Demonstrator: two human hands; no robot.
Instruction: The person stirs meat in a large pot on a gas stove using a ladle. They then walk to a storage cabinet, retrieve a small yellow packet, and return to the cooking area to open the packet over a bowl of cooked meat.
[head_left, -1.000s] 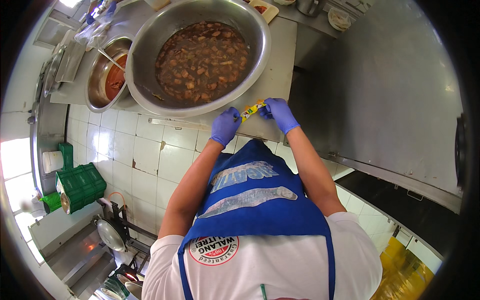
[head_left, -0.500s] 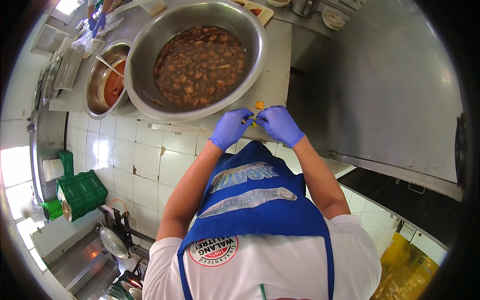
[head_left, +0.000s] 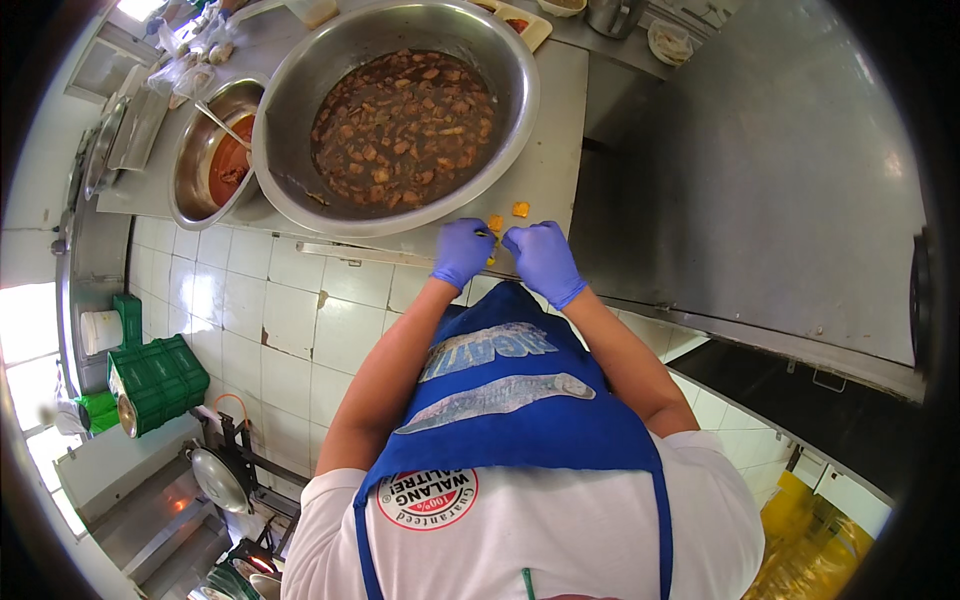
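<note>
My left hand (head_left: 465, 252), in a blue-violet glove, is closed at the table's front edge on a small yellow wrapper (head_left: 491, 260). Just to its right, my right hand (head_left: 546, 262), gloved alike, has its fingers pinched together; whatever is in them is hidden. Beyond my fingers lie two small orange-yellow squares, one nearer my left hand (head_left: 495, 222) and one farther right (head_left: 520, 209). A large steel basin (head_left: 285, 165) of brown stew with chunks (head_left: 405, 130) stands on the table to the far left of my hands.
Left of the basin is a smaller steel bowl (head_left: 183, 185) with red sauce and a spoon (head_left: 222, 125). A steel surface (head_left: 760, 190) fills the right side. A cream tray (head_left: 535, 30) sits at the back. Green crates (head_left: 160, 385) are at the left.
A second orange-yellow square now lies on the table. My hands have drawn slightly apart. Another person's gloved hands at the far left have gone from view.
</note>
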